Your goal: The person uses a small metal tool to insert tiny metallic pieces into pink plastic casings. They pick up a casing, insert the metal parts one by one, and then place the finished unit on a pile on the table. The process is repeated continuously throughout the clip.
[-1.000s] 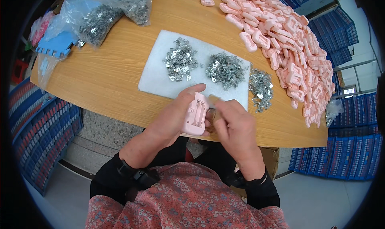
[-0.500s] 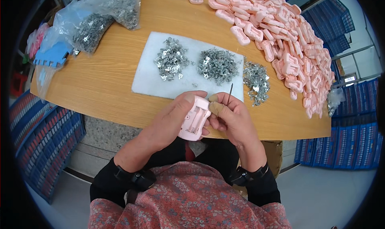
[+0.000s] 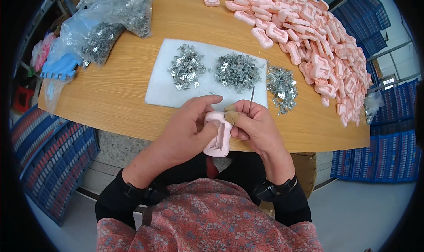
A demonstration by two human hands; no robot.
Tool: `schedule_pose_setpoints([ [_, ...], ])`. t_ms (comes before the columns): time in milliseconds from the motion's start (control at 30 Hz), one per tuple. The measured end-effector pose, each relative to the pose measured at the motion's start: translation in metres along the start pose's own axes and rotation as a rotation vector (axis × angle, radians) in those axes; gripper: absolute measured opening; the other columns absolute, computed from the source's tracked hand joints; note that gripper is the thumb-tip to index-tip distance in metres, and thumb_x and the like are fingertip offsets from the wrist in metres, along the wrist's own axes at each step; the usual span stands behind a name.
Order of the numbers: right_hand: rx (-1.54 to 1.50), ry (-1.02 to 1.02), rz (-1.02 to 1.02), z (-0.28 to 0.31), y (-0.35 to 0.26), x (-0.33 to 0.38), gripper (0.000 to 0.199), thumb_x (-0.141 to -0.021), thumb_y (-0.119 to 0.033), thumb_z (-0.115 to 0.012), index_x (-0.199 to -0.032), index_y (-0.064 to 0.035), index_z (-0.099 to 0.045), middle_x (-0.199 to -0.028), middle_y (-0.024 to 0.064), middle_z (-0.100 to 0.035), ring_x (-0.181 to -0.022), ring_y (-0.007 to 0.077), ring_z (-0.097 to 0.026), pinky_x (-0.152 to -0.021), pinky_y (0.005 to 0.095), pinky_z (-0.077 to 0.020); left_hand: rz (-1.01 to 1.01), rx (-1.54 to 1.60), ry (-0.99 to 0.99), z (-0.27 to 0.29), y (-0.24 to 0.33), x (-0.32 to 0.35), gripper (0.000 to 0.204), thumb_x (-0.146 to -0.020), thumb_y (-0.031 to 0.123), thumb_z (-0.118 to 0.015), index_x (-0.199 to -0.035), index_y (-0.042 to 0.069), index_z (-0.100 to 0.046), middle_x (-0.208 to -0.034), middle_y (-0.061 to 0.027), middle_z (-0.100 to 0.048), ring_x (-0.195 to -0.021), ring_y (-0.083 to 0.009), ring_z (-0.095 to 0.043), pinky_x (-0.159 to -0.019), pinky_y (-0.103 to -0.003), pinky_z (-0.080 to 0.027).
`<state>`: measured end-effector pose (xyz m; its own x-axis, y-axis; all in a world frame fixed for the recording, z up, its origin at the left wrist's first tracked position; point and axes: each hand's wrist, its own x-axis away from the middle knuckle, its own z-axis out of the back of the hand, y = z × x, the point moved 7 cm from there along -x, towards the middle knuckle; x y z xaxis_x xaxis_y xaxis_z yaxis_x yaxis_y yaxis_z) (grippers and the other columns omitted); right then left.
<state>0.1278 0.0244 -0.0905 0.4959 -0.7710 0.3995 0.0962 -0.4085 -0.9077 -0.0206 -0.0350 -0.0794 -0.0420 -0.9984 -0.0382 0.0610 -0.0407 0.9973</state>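
A pale pink plastic casing (image 3: 226,140) with a long battery compartment is held over the table's near edge. My left hand (image 3: 185,126) is closed around its left side, the thumb lying at the top of the compartment. My right hand (image 3: 260,130) has tan coverings on its thumb and index finger, which are pressed together at the casing's upper right corner. A thin dark metal rod-like tool (image 3: 252,95) sticks up from the right hand's fingers, pointing away from me; its lower part is hidden. Whether a small part sits between the right fingertips cannot be made out.
Beyond my hands, a white foam sheet (image 3: 159,88) bears two heaps of small metal battery contacts (image 3: 238,71). Another metal heap (image 3: 282,88) lies right of it. Pink casings (image 3: 309,40) pile up at the far right, bagged metal parts (image 3: 104,40) at the far left. Blue crates (image 3: 57,159) flank the table.
My left thumb has moved from the casing's left edge onto the battery compartment. The casing has turned more upright. My right hand stays at its corner with the tool.
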Motion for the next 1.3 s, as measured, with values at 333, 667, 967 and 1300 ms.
schedule_pose_setpoints([
  [333, -0.071, -0.003, 0.012, -0.006, -0.004, 0.006, 0.017, -0.093, -0.015, -0.068, -0.100, -0.0008, -0.063, -0.081, -0.0002, -0.063, -0.061, 0.0036, -0.055, -0.052, 0.0172, -0.0398, -0.222, -0.544, 0.002, -0.003, 0.024, -0.004, 0.034, -0.088, 0.004, -0.058, -0.122, -0.001, -0.060, -0.094, -0.0107, -0.063, -0.077, -0.0204, -0.064, -0.065, -0.032, -0.052],
  [667, 0.105, 0.011, 0.379, -0.015, -0.020, 0.009, 0.033, -0.088, -0.003, -0.070, -0.120, 0.0016, -0.061, -0.082, -0.0066, -0.051, -0.071, 0.0006, -0.045, -0.067, 0.0173, -0.0403, 0.304, 0.857, -0.143, -0.001, -0.023, 0.001, 0.041, -0.099, 0.028, -0.053, -0.126, -0.004, -0.055, -0.096, -0.0110, -0.065, -0.080, -0.0202, -0.066, -0.072, -0.032, -0.055],
  [967, 0.176, -0.084, 0.151, -0.013, -0.011, -0.005, 0.022, -0.087, -0.005, -0.071, -0.108, 0.0025, -0.067, -0.078, -0.0062, -0.055, -0.074, 0.0010, -0.048, -0.066, 0.0187, -0.0421, 0.333, 0.838, -0.227, -0.008, -0.027, 0.005, 0.046, -0.098, 0.033, -0.055, -0.126, -0.003, -0.055, -0.099, -0.0138, -0.066, -0.078, -0.0204, -0.066, -0.070, -0.032, -0.055],
  [1300, 0.099, 0.048, 0.212, 0.009, -0.016, 0.008, 0.025, -0.088, -0.009, -0.071, -0.111, 0.0004, -0.068, -0.086, -0.0026, -0.063, -0.076, 0.0032, -0.054, -0.071, 0.0207, -0.0467, 0.406, 1.239, -0.367, -0.011, -0.038, 0.005, 0.060, -0.094, 0.039, -0.055, -0.134, -0.005, -0.049, -0.112, -0.0226, -0.064, -0.081, -0.0283, -0.066, -0.071, -0.036, -0.054],
])
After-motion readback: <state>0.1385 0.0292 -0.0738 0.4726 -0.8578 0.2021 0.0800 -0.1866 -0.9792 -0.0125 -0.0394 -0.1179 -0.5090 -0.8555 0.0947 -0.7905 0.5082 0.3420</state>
